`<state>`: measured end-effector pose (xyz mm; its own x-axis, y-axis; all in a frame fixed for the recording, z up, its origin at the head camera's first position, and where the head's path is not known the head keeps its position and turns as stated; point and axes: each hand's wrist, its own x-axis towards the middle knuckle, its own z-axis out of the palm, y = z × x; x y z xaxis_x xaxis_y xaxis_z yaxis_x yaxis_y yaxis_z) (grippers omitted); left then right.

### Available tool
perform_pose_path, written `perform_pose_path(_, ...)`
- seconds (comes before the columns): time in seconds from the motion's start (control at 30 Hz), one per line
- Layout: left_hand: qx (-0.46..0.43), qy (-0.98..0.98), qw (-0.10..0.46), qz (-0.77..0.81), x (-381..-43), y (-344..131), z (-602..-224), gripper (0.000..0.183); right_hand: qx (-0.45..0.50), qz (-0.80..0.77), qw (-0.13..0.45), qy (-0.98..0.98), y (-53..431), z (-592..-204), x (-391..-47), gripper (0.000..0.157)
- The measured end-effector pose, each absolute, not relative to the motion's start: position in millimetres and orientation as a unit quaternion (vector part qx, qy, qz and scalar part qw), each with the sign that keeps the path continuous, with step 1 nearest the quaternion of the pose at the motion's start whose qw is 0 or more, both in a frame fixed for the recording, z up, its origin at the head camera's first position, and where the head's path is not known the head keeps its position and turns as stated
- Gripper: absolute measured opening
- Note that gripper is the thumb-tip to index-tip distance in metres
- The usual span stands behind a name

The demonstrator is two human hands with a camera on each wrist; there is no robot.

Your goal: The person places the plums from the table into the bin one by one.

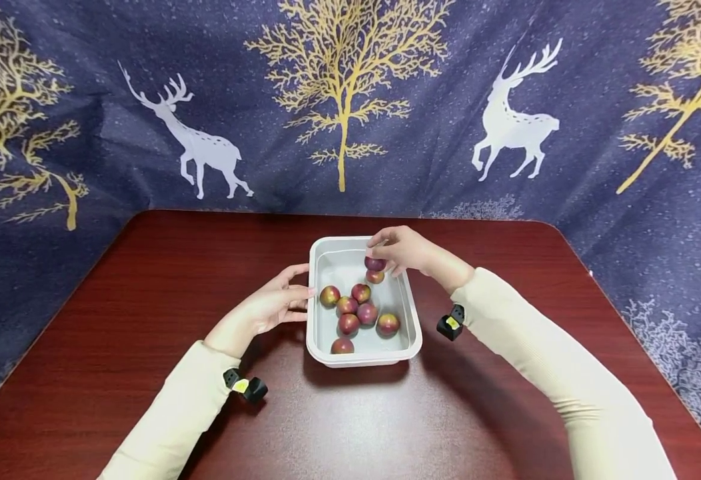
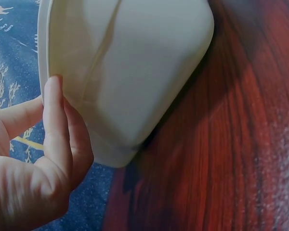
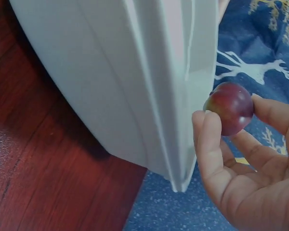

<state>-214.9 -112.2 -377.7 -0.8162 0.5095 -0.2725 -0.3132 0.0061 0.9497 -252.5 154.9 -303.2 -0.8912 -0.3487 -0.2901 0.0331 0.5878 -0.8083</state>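
Observation:
A white plastic tub (image 1: 413, 313) stands on the table with several red-and-yellow plums (image 1: 367, 313) on its floor. My left hand (image 1: 278, 298) holds the tub's left side, the thumb tip over the rim and the other fingers along the outer wall. In the left wrist view, bent fingers (image 2: 58, 125) lie against the tub wall (image 2: 144, 57). My right hand (image 1: 403, 250) pinches a dark red plum (image 3: 231, 108) between its fingertips, over the tub's far right corner. Just below it in the head view shows another plum (image 1: 375, 277).
The dark red wooden table (image 1: 350, 427) extends around the tub on all sides. Behind it hangs a blue cloth (image 1: 416, 160) printed with white deer and golden trees. A small black wrist camera (image 1: 450, 325) sits on each cream sleeve.

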Motion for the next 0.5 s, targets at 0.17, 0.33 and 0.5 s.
perform_pose_path(0.17,0.078,0.647,0.297,0.698,-218,-112,-379,0.065,-0.091,-0.439,0.214,0.868,147,-310,-255,0.034)
perform_pose_path(0.33,0.085,0.639,0.302,0.703,-223,-110,-380,0.064,-0.093,-0.418,0.215,0.877,140,-317,-257,0.033)
perform_pose_path(0.5,0.087,0.631,0.307,0.707,-226,-108,-380,0.065,-0.107,-0.372,0.218,0.896,134,-325,-261,0.034)
